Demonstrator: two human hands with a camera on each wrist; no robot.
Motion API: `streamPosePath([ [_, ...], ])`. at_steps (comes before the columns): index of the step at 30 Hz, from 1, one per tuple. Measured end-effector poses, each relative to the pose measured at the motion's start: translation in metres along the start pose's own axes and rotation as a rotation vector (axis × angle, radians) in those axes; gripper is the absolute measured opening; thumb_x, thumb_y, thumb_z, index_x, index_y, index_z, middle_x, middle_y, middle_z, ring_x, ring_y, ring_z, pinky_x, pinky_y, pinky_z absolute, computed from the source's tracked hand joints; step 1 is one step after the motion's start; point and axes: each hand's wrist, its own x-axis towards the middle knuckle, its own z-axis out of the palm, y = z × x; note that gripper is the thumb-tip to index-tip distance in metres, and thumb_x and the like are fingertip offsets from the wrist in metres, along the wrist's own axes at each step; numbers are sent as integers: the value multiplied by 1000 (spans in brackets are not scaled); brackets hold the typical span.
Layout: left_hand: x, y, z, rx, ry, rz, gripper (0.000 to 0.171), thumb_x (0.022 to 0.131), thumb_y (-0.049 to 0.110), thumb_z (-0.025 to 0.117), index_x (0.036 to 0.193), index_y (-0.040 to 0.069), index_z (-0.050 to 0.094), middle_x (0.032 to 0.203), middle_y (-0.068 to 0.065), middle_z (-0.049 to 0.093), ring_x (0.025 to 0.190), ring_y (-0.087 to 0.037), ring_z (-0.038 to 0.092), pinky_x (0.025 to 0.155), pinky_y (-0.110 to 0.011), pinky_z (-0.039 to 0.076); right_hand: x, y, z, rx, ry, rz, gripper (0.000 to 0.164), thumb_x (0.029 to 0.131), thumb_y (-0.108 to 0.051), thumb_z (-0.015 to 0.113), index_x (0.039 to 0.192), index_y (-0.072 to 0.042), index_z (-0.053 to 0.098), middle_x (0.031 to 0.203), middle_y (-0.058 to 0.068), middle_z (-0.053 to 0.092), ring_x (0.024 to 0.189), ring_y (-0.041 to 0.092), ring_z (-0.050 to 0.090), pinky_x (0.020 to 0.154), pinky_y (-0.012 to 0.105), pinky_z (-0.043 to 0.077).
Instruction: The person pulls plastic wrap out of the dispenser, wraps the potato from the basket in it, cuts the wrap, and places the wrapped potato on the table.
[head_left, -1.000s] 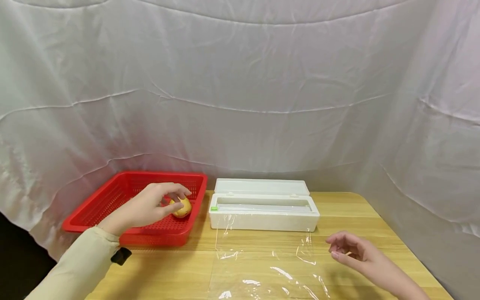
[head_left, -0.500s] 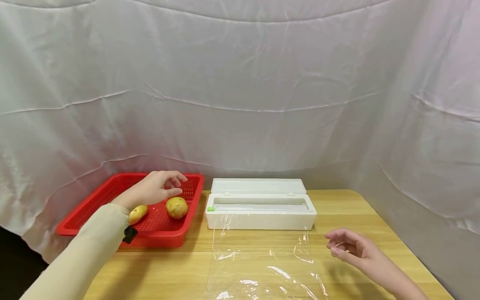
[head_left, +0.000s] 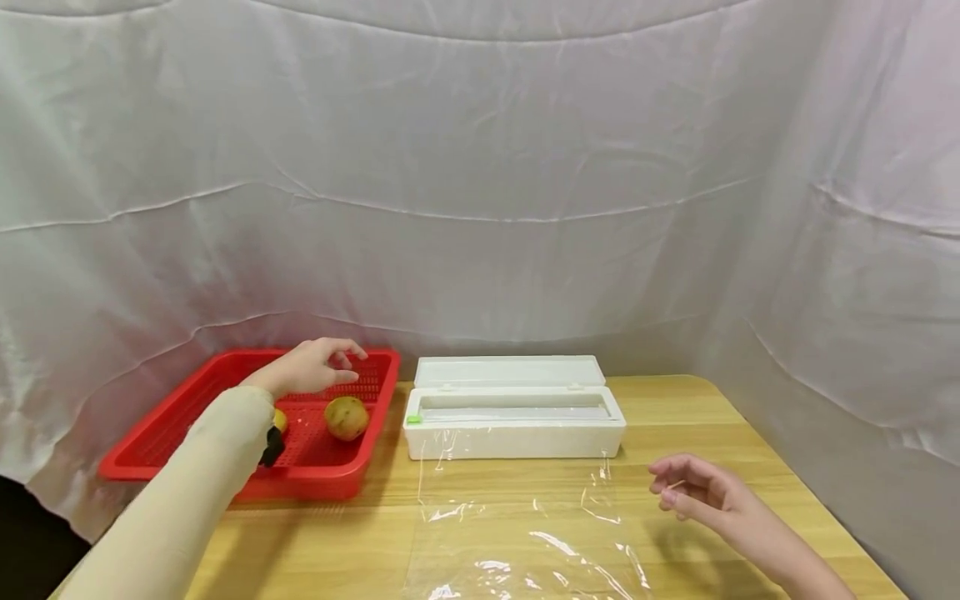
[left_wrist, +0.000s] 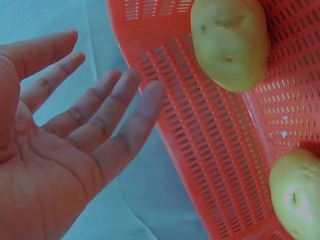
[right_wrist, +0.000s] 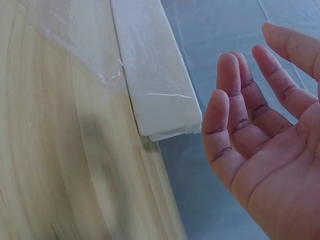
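A length of clear, glossy plastic film (head_left: 517, 521) lies drawn out between the hands, reaching from a white rectangular plastic box (head_left: 517, 442) with its lid raised, while two yellow, rounded potatoes (left_wrist: 230, 47) rest in a red slotted plastic basket (head_left: 330, 477) beneath the left hand (head_left: 317, 367). We see that hand spread loosely over the basket, touching neither potato, and the right hand (head_left: 708, 497) gently curved, holding nothing, above the tabletop just right of the film. Laying out the film looks done to us; it meets the box, so we judge it uncut, and the potatoes, bare of film, look yet to be handled. The light, wood-grained tabletop (head_left: 667, 417) extends below both hands, and beyond them a creased, silvery-grey fabric curtain (head_left: 465, 167) hangs, also closing off the right side.
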Motion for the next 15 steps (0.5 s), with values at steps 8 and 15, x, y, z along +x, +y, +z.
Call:
streamPosePath([
  [8,2,-14,0,-196,-125,-108,51,103,16,68,150,2,53,135,-28,61,119,-39,65,85,-49,67,-1,-4,2,26,-1,64,29,109,0,53,137,-4,60,125,-10,72,106,16,75,84,29,61],
  [15,11,-26,14,-212,-216,-238,58,103,26,69,153,2,50,152,-29,48,128,-42,55,85,-51,66,-6,-2,1,26,-5,69,31,110,0,52,139,-8,60,127,-12,71,107,13,74,84,27,60],
])
